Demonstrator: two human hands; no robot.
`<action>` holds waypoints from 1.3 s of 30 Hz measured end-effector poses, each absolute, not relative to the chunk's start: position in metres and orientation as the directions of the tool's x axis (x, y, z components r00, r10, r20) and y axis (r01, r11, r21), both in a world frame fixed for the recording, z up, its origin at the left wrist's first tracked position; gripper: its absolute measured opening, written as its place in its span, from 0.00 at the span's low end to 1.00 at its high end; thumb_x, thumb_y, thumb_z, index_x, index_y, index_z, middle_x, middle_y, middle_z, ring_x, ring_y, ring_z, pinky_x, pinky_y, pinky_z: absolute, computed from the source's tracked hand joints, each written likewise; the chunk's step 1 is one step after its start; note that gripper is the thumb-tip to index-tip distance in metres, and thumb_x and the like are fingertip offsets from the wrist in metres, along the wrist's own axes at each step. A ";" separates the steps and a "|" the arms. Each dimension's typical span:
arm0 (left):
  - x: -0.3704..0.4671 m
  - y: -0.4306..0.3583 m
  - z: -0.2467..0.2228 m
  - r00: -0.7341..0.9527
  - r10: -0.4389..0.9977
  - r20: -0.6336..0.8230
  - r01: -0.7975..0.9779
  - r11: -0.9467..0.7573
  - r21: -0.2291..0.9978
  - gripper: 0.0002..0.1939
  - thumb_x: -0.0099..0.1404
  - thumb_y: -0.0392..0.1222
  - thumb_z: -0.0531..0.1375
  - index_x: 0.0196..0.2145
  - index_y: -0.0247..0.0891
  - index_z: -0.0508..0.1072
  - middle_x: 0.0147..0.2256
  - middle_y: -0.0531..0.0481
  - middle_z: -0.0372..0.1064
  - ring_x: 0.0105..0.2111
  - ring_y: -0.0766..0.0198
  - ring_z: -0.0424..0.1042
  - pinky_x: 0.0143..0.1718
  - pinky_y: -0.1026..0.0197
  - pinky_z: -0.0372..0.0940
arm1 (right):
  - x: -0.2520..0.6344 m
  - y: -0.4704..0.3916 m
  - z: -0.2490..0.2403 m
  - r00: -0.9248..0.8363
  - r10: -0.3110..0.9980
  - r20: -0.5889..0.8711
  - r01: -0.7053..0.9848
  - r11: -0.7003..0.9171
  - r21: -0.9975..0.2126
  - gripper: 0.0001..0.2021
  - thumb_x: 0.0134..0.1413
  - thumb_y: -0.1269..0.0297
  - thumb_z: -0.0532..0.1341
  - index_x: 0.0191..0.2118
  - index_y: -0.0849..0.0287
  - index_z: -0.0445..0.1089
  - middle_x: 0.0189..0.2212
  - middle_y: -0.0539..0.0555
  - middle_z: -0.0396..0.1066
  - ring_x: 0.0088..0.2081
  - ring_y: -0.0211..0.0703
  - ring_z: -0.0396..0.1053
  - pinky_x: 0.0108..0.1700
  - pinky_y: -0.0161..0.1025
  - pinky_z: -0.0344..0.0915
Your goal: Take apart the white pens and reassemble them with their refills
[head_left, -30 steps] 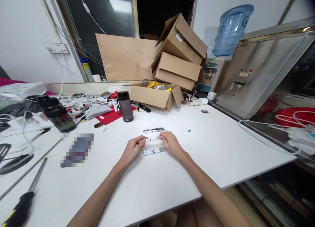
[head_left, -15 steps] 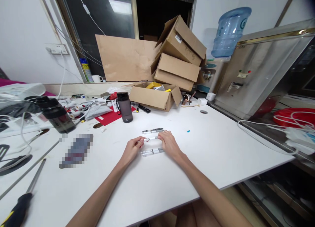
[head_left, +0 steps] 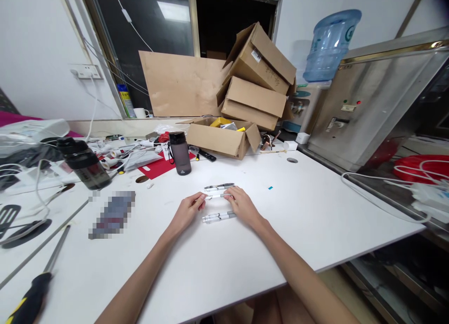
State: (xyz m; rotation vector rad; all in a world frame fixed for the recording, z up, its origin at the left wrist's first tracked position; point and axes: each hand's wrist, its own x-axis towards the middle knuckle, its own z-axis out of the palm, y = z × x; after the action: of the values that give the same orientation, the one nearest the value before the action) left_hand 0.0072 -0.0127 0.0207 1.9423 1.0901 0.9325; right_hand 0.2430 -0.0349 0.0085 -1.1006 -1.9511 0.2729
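Behind, cardboard boxes crowd the white table.

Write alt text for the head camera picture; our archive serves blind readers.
Two bare hands, the left hand and right hand, hold one pen between them above a white table. Two more pens lie beside it, one nearer, one farther; a dark bottle and cardboard boxes stand behind.

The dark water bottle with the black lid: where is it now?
Head view, left of centre: the upright bottle stands beside the open cardboard box, beyond both hands.
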 end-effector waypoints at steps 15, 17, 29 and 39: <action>0.008 -0.012 0.018 0.391 0.890 0.235 0.346 -0.379 0.858 0.23 0.73 0.57 0.51 0.28 0.39 0.66 0.25 0.55 0.61 0.28 0.62 0.60 0.32 0.62 0.54 | 0.240 -0.039 0.018 -0.203 0.846 0.493 0.340 0.533 -0.775 0.07 0.63 0.62 0.61 0.44 0.53 0.74 0.44 0.51 0.75 0.45 0.44 0.71 0.48 0.39 0.63; 0.008 -0.012 0.017 0.385 0.891 0.240 0.343 -0.379 0.859 0.22 0.73 0.57 0.51 0.28 0.39 0.66 0.25 0.55 0.61 0.28 0.62 0.60 0.32 0.62 0.54 | 0.239 -0.040 0.019 -0.193 0.850 0.490 0.305 0.527 -0.793 0.09 0.62 0.61 0.62 0.47 0.52 0.74 0.47 0.52 0.75 0.47 0.45 0.71 0.50 0.40 0.64; 0.011 -0.015 0.020 0.404 0.888 0.221 0.367 -0.379 0.850 0.23 0.74 0.57 0.50 0.27 0.39 0.65 0.25 0.55 0.61 0.28 0.62 0.61 0.33 0.62 0.55 | 0.243 -0.037 0.019 -0.165 0.881 0.443 0.282 0.473 -0.835 0.10 0.62 0.60 0.62 0.46 0.52 0.76 0.45 0.52 0.76 0.47 0.45 0.72 0.50 0.41 0.64; 0.013 -0.017 0.022 0.389 0.892 0.232 0.370 -0.382 0.847 0.24 0.74 0.58 0.49 0.27 0.39 0.66 0.24 0.55 0.62 0.28 0.62 0.61 0.33 0.63 0.55 | 0.245 -0.038 0.021 -0.145 0.881 0.450 0.263 0.473 -0.841 0.09 0.59 0.61 0.64 0.44 0.54 0.77 0.44 0.53 0.76 0.47 0.45 0.72 0.52 0.42 0.66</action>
State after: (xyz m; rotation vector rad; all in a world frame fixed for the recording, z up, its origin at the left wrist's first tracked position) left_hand 0.0131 -0.0168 0.0221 1.9296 1.0823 0.9232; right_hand 0.2446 -0.0380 0.0208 -0.9956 -1.6696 0.7356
